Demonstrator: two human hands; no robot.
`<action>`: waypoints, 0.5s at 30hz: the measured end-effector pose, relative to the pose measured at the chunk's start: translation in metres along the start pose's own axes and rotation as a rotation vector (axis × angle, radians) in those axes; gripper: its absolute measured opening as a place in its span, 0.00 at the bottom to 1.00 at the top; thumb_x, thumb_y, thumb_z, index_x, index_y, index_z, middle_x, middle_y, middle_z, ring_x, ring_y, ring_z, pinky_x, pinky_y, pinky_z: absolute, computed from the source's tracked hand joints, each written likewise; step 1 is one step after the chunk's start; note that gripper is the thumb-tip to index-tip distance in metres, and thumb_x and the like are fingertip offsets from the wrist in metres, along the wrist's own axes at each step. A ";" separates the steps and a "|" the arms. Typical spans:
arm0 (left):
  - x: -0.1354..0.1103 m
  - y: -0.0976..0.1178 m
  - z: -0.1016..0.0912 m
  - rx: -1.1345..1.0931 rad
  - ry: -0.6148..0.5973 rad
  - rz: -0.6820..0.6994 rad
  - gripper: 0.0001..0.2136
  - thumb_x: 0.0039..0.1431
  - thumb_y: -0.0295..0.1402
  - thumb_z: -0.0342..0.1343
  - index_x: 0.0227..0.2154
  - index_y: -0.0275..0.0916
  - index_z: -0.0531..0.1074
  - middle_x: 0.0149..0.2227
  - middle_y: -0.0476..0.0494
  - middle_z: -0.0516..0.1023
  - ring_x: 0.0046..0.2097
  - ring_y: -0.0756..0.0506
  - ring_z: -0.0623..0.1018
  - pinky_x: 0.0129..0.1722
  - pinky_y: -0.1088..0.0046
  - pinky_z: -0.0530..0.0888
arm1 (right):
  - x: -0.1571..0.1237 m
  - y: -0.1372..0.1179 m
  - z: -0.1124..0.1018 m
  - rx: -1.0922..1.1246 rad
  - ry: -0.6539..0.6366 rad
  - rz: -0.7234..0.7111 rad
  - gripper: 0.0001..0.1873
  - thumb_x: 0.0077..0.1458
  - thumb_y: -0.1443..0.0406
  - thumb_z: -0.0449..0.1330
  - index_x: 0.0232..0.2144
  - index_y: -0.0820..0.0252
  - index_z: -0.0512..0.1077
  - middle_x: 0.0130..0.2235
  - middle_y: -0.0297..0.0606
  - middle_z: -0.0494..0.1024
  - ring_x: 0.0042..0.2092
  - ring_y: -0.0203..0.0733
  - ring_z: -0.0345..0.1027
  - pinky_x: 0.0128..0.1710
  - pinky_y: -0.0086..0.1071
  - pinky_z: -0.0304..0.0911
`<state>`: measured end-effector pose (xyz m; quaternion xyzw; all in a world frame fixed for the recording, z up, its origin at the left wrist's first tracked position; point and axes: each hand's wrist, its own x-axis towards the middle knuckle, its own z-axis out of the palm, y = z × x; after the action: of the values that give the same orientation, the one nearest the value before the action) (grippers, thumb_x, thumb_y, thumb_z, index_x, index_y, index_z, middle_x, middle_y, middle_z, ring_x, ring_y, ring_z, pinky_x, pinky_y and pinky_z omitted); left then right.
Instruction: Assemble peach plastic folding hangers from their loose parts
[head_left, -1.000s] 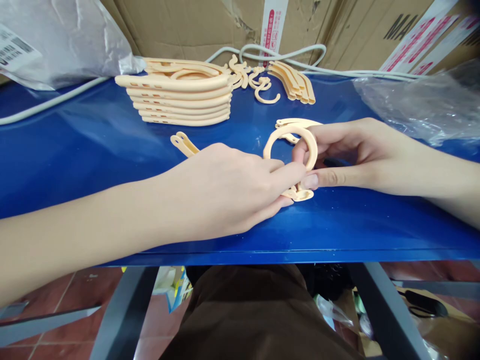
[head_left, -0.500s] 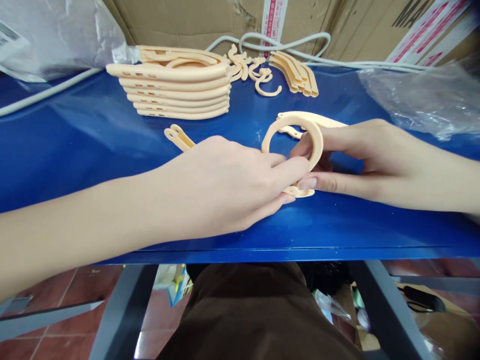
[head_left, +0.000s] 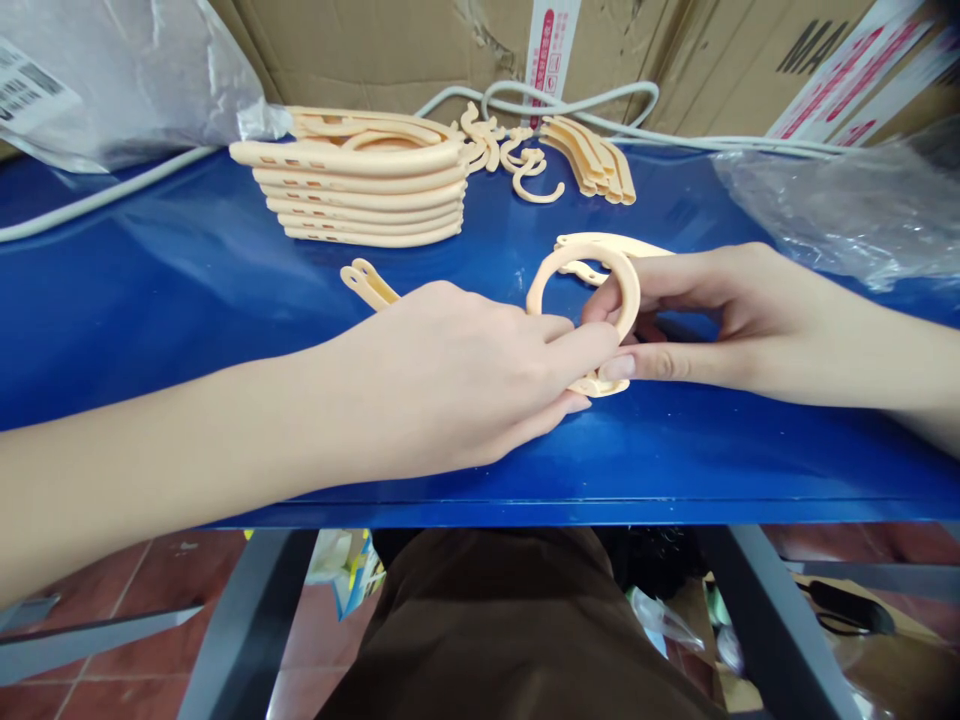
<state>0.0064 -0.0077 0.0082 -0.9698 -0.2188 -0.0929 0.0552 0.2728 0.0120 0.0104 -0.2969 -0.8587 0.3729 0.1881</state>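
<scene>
The step in hand appears to be joining a hook [head_left: 630, 290] to a hanger piece [head_left: 600, 387] low between the hands, just above or on the worktop [head_left: 750, 450]. The next move likely calls for lined-up ends and a steady push. The left hand [head_left: 465, 380] lies palm down, its fingers curled around the hanger piece; the right hand [head_left: 697, 325] comes in sideways, thumb and fingers pinching the hook's base. The joint is covered, so whether it is seated I cannot tell. The hook's loop stands up.
</scene>
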 end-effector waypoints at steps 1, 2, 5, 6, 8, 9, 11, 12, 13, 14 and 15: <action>0.001 0.000 -0.001 0.006 -0.012 -0.009 0.10 0.80 0.34 0.56 0.39 0.40 0.78 0.31 0.47 0.81 0.30 0.45 0.76 0.26 0.67 0.52 | 0.000 0.001 0.000 0.005 0.001 -0.008 0.12 0.75 0.52 0.68 0.48 0.51 0.84 0.40 0.26 0.84 0.33 0.30 0.71 0.29 0.25 0.65; 0.001 0.001 -0.001 0.013 -0.024 -0.020 0.10 0.80 0.35 0.56 0.39 0.40 0.78 0.30 0.47 0.81 0.30 0.45 0.76 0.26 0.67 0.51 | 0.000 0.001 0.000 0.012 0.002 -0.021 0.11 0.75 0.53 0.68 0.48 0.51 0.84 0.40 0.26 0.84 0.33 0.30 0.71 0.29 0.24 0.66; 0.003 0.001 -0.002 0.021 -0.052 -0.040 0.11 0.80 0.36 0.56 0.39 0.40 0.78 0.30 0.47 0.80 0.29 0.45 0.75 0.26 0.67 0.51 | -0.001 0.002 0.001 0.025 0.003 -0.045 0.09 0.75 0.54 0.69 0.47 0.50 0.84 0.39 0.25 0.85 0.33 0.29 0.71 0.29 0.23 0.66; 0.004 0.002 -0.002 0.021 -0.051 -0.038 0.11 0.80 0.36 0.56 0.39 0.40 0.78 0.30 0.47 0.80 0.30 0.44 0.75 0.26 0.67 0.51 | -0.001 0.002 0.001 0.027 0.004 -0.047 0.09 0.74 0.54 0.69 0.47 0.50 0.84 0.39 0.25 0.84 0.33 0.29 0.71 0.29 0.23 0.66; 0.004 0.002 -0.002 0.017 -0.046 -0.033 0.11 0.80 0.36 0.56 0.40 0.40 0.78 0.30 0.47 0.80 0.30 0.44 0.76 0.27 0.67 0.51 | -0.001 0.002 0.001 0.021 0.008 -0.041 0.09 0.74 0.54 0.69 0.47 0.50 0.84 0.39 0.25 0.84 0.33 0.29 0.71 0.28 0.23 0.65; 0.003 0.001 -0.001 0.014 -0.039 -0.032 0.11 0.80 0.36 0.56 0.39 0.40 0.78 0.30 0.47 0.80 0.30 0.44 0.75 0.27 0.67 0.51 | -0.001 0.002 0.001 0.016 0.009 -0.039 0.10 0.74 0.54 0.69 0.47 0.50 0.84 0.39 0.25 0.85 0.33 0.29 0.71 0.28 0.23 0.65; 0.001 0.001 -0.001 0.008 -0.026 -0.033 0.11 0.80 0.35 0.56 0.38 0.41 0.77 0.30 0.48 0.80 0.29 0.45 0.74 0.27 0.67 0.51 | -0.001 0.001 0.001 0.001 0.013 -0.039 0.11 0.75 0.52 0.69 0.47 0.51 0.84 0.40 0.26 0.85 0.33 0.29 0.71 0.28 0.23 0.65; 0.000 0.000 -0.001 0.005 -0.022 -0.033 0.11 0.79 0.35 0.56 0.38 0.41 0.77 0.29 0.48 0.79 0.29 0.45 0.74 0.27 0.67 0.51 | -0.001 0.000 0.001 -0.006 0.015 -0.043 0.12 0.75 0.51 0.68 0.47 0.51 0.84 0.39 0.26 0.85 0.33 0.29 0.71 0.28 0.24 0.65; 0.000 0.000 -0.001 0.003 -0.021 -0.032 0.10 0.79 0.35 0.56 0.38 0.41 0.76 0.29 0.48 0.79 0.29 0.45 0.74 0.27 0.66 0.51 | 0.000 0.000 0.001 -0.015 0.018 -0.049 0.14 0.75 0.50 0.68 0.47 0.51 0.84 0.38 0.26 0.84 0.32 0.30 0.71 0.28 0.24 0.64; -0.001 0.000 -0.002 0.003 -0.020 -0.029 0.10 0.79 0.35 0.56 0.37 0.41 0.76 0.29 0.49 0.78 0.28 0.45 0.73 0.27 0.66 0.50 | 0.000 -0.001 0.001 -0.030 0.020 -0.057 0.15 0.76 0.49 0.67 0.46 0.52 0.84 0.38 0.25 0.84 0.32 0.30 0.70 0.28 0.25 0.65; -0.001 0.000 -0.002 0.004 -0.023 -0.029 0.11 0.79 0.35 0.56 0.37 0.41 0.75 0.28 0.49 0.78 0.28 0.45 0.73 0.27 0.67 0.51 | 0.000 -0.002 0.001 -0.052 0.020 -0.065 0.16 0.76 0.48 0.67 0.45 0.52 0.84 0.37 0.25 0.83 0.32 0.30 0.70 0.29 0.25 0.65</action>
<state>0.0054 -0.0078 0.0099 -0.9674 -0.2335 -0.0819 0.0534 0.2711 0.0107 0.0110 -0.2774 -0.8754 0.3412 0.2007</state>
